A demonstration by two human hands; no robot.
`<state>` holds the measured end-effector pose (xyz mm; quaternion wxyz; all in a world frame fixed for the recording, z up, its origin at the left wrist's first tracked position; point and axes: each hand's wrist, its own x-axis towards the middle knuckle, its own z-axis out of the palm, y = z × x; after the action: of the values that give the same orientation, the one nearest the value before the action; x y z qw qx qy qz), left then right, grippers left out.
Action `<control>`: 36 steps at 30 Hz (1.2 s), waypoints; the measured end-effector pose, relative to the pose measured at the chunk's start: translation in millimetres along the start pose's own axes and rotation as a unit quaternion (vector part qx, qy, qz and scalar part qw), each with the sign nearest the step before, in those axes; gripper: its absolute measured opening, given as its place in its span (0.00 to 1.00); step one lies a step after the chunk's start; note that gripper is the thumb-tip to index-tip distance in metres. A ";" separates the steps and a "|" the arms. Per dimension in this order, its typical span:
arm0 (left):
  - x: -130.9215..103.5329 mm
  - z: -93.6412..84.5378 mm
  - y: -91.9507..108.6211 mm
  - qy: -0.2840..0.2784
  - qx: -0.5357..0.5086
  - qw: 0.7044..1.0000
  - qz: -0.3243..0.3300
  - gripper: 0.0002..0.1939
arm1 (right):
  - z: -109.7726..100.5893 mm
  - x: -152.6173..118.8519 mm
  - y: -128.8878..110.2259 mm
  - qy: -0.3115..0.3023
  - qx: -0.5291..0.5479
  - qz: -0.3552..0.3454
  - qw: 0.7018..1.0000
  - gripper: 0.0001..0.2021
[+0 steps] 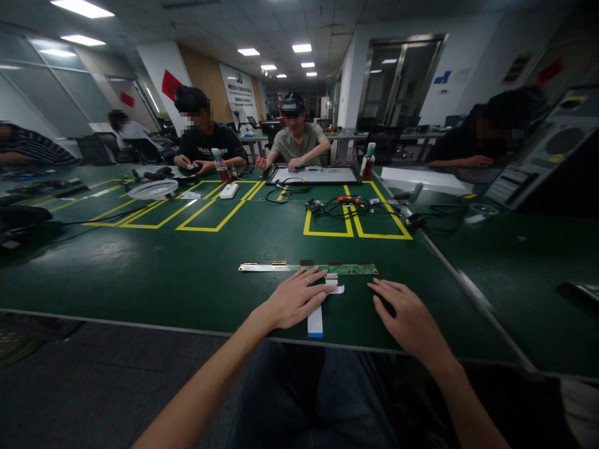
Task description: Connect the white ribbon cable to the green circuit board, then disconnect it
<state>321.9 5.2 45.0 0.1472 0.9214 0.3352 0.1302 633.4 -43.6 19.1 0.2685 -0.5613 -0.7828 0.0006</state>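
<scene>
The left grip (294, 298) lies flat and unclenched over a white ribbon cable (315, 322), with the circuit board (358, 270) just beyond; the right grip (406, 312), loose, is at the desk (140, 268). Far beyond, one bottle (221, 167) and another bottle (367, 165) hold dark liquid.
</scene>
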 end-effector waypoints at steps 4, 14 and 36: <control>-12.5 -4.6 -18.0 0.017 0.018 0.999 -0.041 0.26 | 0.0 -0.6 1.0 -0.001 0.008 0.001 1.000 0.19; -157.0 -58.3 -144.2 0.050 0.119 0.933 -0.337 0.33 | 3.4 -0.9 3.3 0.003 0.012 -0.001 1.000 0.19; -264.4 -88.9 -201.9 0.172 0.226 0.790 -0.544 0.32 | 3.0 -0.6 3.2 0.006 0.003 0.003 1.000 0.19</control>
<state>-21.3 -4.1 17.2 -0.0790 0.5561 0.8206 0.1051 635.1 -42.0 15.3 0.2753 -0.5628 -0.7794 0.0007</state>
